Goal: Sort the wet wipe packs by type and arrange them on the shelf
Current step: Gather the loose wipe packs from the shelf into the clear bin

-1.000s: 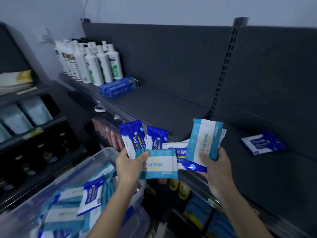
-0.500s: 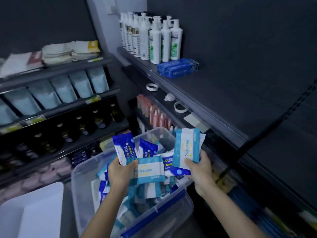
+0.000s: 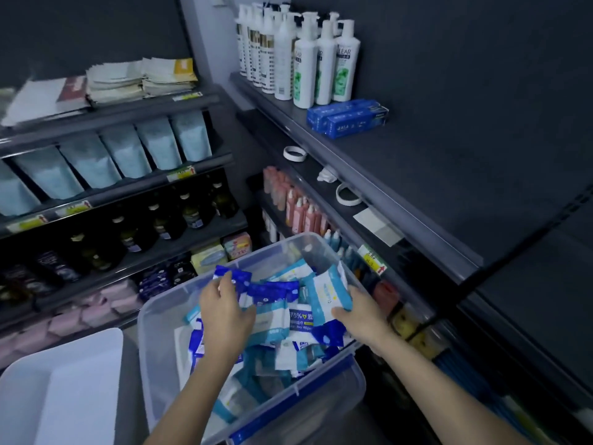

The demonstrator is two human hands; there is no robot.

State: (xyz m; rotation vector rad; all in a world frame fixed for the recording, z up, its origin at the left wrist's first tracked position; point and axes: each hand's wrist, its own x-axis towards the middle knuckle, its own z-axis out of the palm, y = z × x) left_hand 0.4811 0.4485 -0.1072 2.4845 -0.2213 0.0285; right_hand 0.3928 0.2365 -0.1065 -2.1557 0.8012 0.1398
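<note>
**Both hands full over the bin**

At the left we see our left hand (image 3: 224, 316) over the clear plastic bin (image 3: 154, 335), fingers closed on dark blue packs (image 3: 272, 289) and a light teal pack (image 3: 272, 322), fanned so the types can be told apart. More soft, glossy, flat packs lie heaped loose inside the bin. Further right, our right hand (image 3: 362, 319) grips a white-and-teal pack (image 3: 327, 293) upright, with a blue-printed one beneath. The dark shelf (image 3: 417, 175) at the right has bare room beyond the toothpaste boxes (image 3: 346, 118), probably meant for the sorted rows.
</note>
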